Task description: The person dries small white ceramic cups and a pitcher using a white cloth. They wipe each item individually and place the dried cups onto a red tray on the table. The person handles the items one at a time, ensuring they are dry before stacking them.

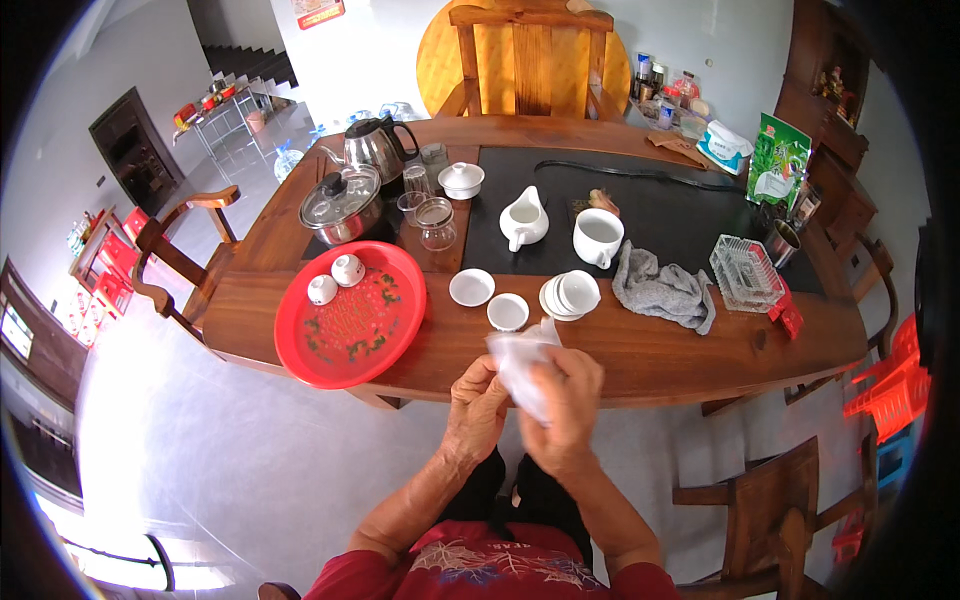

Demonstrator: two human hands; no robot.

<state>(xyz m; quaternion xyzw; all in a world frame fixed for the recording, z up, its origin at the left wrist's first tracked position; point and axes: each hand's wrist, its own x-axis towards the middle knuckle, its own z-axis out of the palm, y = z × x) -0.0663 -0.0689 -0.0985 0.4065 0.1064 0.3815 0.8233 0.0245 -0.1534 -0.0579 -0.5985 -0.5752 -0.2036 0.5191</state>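
You are holding a white cloth (522,372) by the near edge of the table (640,368), likely for room clear of the crockery. Your half-closed left hand (476,408) is pinching its left side; your curled right hand (565,410) is bunching it, too blurred to tell whether anything is inside. Beyond, stacked cups (572,295) are sitting within easy reach, perhaps deliberately; left, a red tray (320,365) is holding two cups (348,270) apart.
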